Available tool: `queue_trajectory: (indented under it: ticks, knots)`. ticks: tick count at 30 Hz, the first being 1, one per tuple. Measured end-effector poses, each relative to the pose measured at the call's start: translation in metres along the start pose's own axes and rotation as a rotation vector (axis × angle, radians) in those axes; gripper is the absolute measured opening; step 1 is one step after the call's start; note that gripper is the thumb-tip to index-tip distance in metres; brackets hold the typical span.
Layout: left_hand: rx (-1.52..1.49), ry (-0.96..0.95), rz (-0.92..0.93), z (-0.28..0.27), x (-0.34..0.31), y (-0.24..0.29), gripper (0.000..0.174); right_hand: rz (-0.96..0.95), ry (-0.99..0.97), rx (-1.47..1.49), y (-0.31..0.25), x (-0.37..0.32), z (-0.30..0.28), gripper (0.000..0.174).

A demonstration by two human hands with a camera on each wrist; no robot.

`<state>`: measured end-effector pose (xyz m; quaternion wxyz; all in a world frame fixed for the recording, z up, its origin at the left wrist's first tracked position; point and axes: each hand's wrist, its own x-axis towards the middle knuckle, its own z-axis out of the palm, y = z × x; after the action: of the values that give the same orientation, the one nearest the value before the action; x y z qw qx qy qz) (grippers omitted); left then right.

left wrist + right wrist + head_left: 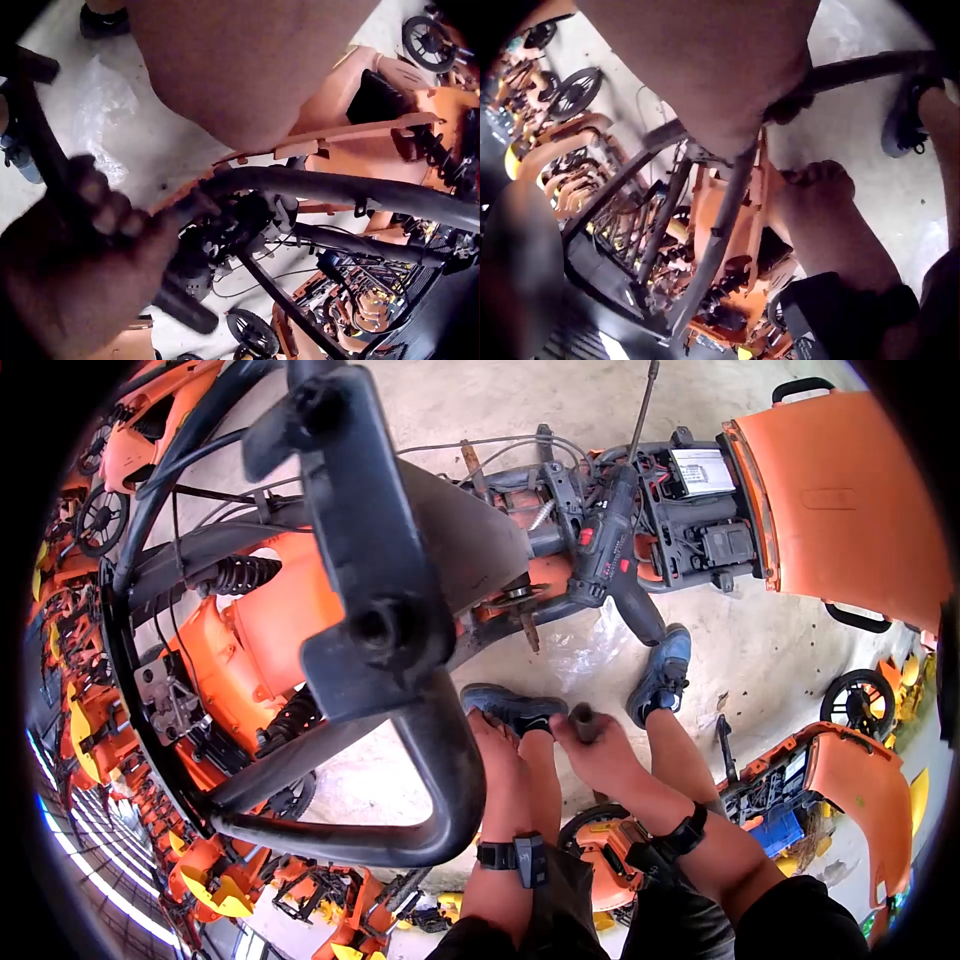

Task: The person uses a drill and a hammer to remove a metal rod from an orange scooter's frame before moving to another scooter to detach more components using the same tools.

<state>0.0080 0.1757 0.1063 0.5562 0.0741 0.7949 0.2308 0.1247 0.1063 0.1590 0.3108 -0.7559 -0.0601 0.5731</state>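
In the head view my right hand (605, 755) grips a dark metal bar (584, 722), its round end facing up. The left wrist view shows the right hand (82, 262) with fingers curled round this bar (49, 142), which has a short crosspiece at one end. My left hand (500, 750) is just left of it, beside the black frame tube. From the right wrist view, the left hand (817, 202) has bent fingers; whether they hold anything is hidden. A black frame with a bracket (375, 560) fills the near left.
A black and red power drill (605, 550) lies on the vehicle chassis, near an orange body panel (850, 500). Clear plastic (600, 655) is on the floor by the shoes. More orange vehicles and wheels (858, 700) stand around.
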Motion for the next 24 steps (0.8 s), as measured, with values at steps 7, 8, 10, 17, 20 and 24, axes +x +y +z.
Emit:
queue_trajectory:
  ticks: [7,8,10,17,20,24]
  knots:
    - [0.011,-0.049,-0.001,-0.014,0.009,-0.017,0.028,-0.052,-0.136,-0.134,-0.025,-0.012,-0.011,0.028]
    - [0.001,-0.027,0.024,-0.012,0.009,-0.017,0.029,-0.21,0.051,0.064,-0.031,-0.011,-0.013,0.024]
    - [-0.024,0.002,0.049,-0.013,0.006,-0.015,0.029,-0.72,0.146,0.286,-0.029,0.004,-0.023,0.022]
    - [0.002,-0.015,0.007,-0.011,0.007,-0.01,0.03,-0.161,-0.051,-0.009,-0.006,-0.005,-0.005,0.029]
    - [-0.005,-0.018,0.023,-0.015,0.01,-0.018,0.029,0.025,-0.192,-0.152,0.028,0.002,0.008,0.028]
    - [0.01,-0.024,0.016,-0.015,0.008,-0.018,0.028,0.03,-0.161,-0.084,-0.023,-0.007,-0.002,0.027]
